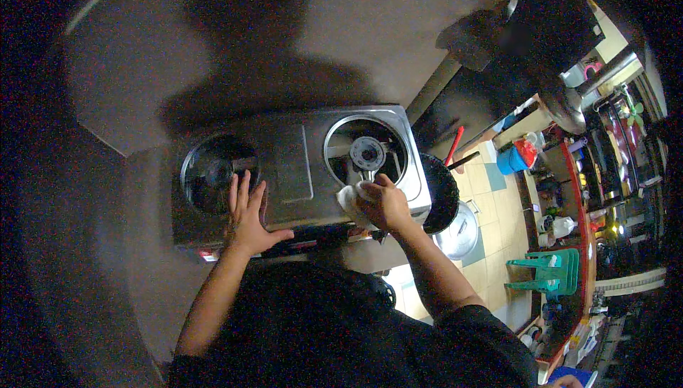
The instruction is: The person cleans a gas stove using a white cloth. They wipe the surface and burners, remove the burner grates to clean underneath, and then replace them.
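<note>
A two-burner gas stove (291, 174) with a metal top lies before me. My right hand (383, 204) is closed on a crumpled white cloth (349, 201) at the near rim of the right burner opening. Inside that opening sits a round burner head (367, 154), just beyond my fingers. My left hand (251, 222) has its fingers spread over the near side of the left burner opening (216, 174) and holds nothing. The left burner lies in shadow, and its details are hard to make out.
Right of the stove is a black pan (440, 193), with a round metal lid (460, 230) beside it. Further right are green stacked plastic stools (552, 271) and a blue bucket (510, 161) on or near the tiled floor. Part of another person's hand (566, 381) shows at bottom right.
</note>
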{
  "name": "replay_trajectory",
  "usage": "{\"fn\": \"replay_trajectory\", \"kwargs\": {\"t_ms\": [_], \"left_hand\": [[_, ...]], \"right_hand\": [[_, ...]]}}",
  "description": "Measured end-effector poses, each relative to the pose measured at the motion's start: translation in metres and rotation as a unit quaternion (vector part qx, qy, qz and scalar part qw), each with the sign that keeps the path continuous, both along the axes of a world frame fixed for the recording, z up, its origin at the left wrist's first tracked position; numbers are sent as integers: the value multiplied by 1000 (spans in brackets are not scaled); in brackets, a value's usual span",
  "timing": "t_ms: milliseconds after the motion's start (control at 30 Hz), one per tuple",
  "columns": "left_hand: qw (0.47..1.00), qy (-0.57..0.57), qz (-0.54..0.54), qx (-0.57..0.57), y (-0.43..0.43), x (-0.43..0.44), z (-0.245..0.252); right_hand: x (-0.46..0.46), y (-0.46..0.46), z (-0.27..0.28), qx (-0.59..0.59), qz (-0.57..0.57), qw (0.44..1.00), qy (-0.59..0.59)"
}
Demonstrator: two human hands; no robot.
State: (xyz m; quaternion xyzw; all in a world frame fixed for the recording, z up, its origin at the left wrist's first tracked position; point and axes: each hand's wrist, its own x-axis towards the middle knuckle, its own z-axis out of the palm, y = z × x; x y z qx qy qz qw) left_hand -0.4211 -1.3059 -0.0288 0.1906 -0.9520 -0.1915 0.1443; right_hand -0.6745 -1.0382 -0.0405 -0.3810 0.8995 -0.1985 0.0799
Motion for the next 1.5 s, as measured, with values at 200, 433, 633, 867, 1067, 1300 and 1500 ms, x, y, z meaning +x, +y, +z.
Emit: {"fn": "replay_trajectory", "kwargs": {"t_ms": [200,433,633,867,1067,1300,1500], "left_hand": [[999,31,-10,-11,4,-1,-2],[997,61,-32,-48,1,-4,-14],[992,77,-46,-93,-2,-7,-18],[996,71,-50,-31,-10,-12,-9],[997,62,-38,-10,-16,-16,0],[1000,20,-15,-13,-32,-23,23],[1000,3,-16,-10,-47,-41,29]], "right_hand": [[-31,-24,-57,70,-31,995,-66],[-33,-78,-31,43,-2,988,-149],[-7,-140,0,-41,-144,973,-174],[-49,-3,40,204,-153,967,-16],[-130,-25,41,155,-83,980,99],[-165,-54,25,76,-70,992,76],[-252,-144,-16,-16,-50,995,-90]]}}
